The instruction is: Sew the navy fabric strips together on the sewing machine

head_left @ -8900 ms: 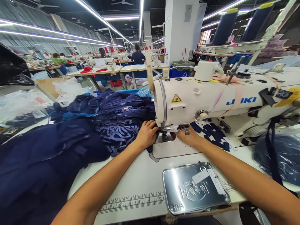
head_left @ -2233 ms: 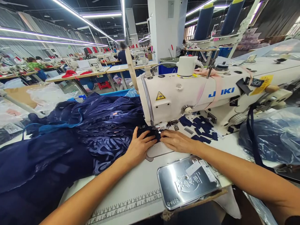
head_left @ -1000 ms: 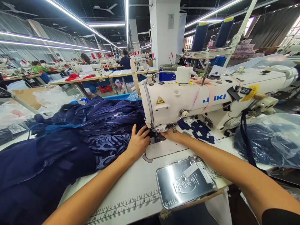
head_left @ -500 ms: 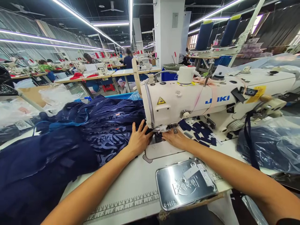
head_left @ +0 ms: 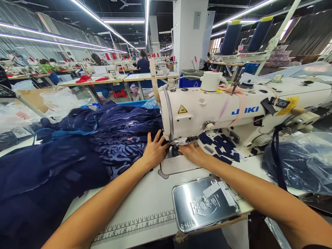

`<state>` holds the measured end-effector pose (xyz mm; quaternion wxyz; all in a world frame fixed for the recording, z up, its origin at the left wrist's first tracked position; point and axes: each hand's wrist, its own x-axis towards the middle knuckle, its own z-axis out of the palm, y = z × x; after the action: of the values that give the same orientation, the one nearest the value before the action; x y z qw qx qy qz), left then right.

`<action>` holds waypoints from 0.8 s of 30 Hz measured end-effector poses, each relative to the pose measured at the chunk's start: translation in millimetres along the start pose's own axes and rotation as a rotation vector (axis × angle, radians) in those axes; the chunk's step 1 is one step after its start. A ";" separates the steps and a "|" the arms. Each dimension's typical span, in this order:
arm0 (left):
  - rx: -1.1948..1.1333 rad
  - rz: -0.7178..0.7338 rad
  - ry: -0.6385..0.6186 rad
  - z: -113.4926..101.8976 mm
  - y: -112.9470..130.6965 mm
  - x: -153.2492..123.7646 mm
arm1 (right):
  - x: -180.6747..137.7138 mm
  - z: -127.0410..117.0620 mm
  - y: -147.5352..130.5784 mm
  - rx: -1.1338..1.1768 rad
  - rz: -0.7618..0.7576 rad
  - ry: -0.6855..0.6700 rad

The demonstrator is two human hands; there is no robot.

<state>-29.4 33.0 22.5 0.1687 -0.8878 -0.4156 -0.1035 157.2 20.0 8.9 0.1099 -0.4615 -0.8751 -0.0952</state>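
Note:
My left hand (head_left: 155, 151) lies with its fingers spread on the navy embroidered garment (head_left: 124, 148), just left of the needle area of a white sewing machine (head_left: 192, 107). Right of the presser foot (head_left: 175, 149), my right hand (head_left: 193, 154) reaches under the machine head, fingers drawn together and pointing left. Machine parts partly cover those fingers, so what they hold is hidden. Between both hands a bare bit of the metal needle plate (head_left: 172, 160) shows. Behind my right hand are several small navy fabric pieces (head_left: 223, 147).
A shiny metal tin lid (head_left: 204, 204) rests at the table's front edge, beside a printed ruler (head_left: 137, 226). To the right lies a plastic-wrapped navy bundle (head_left: 301, 162). Two navy thread cones (head_left: 230, 36) stand behind. Other people sit at machines farther back.
The view has shifted slightly. Dark material in front of the presser foot has drawn back, showing more of the metal plate. Both hands have hardly moved.

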 end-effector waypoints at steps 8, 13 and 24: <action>-0.007 0.011 0.026 4.3 -2.0 3.1 | 0.1 2.5 -1.8 0.030 0.063 0.040; 0.002 -0.018 0.024 11.0 -0.8 4.4 | -3.2 11.4 -2.6 0.097 0.079 0.053; -0.092 0.031 0.091 -73.8 28.8 -117.3 | -16.5 72.2 24.7 0.207 -0.075 0.413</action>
<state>-84.6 -95.1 46.3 0.1480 -0.8953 -0.3886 -0.1599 179.2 40.1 -63.2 0.3297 -0.3855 -0.8558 -0.1014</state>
